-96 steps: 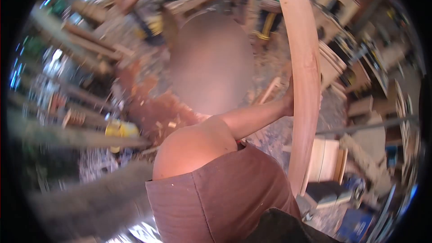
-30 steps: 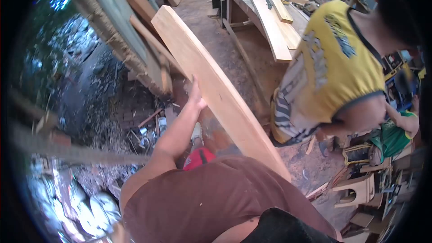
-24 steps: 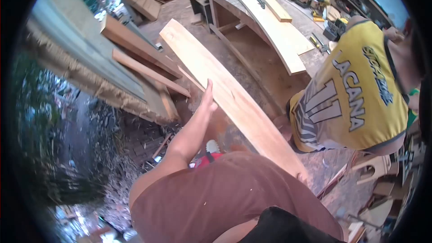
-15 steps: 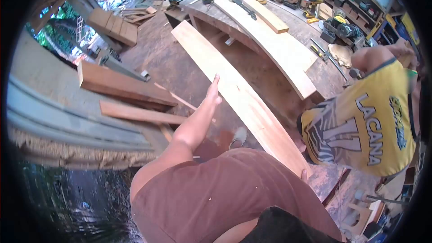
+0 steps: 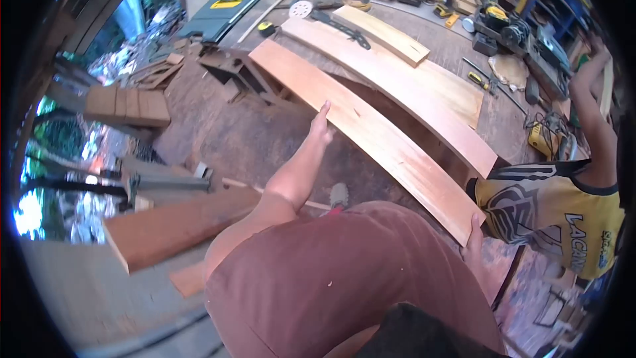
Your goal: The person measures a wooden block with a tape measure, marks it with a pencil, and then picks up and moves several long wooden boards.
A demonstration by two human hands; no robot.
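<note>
A long wooden plank (image 5: 371,132) slants across the middle of the view, in front of the workbench. My left hand (image 5: 322,124) grips its near edge, thumb on top and fingers hidden underneath. Close to the plank's lower right end, my right hand (image 5: 473,238) holds the edge, its thumb on the upper face. Beyond it, a second long board (image 5: 404,86) lies on the bench, with a shorter thick piece of wood (image 5: 384,34) on top and a dark slim tool (image 5: 341,30) beside that piece.
The workbench (image 5: 450,46) carries drills, a tape measure (image 5: 266,28), a screwdriver (image 5: 478,80) and a grey case (image 5: 228,6). A co-worker in a yellow jersey (image 5: 550,219) stands close on the right. Thick timber (image 5: 172,229) lies at left, with stacked blocks (image 5: 126,106) behind.
My view has turned, and the plank now lies closer alongside the bench board. More of my right hand shows at the plank's end. The co-worker appears further right, an arm extended.
</note>
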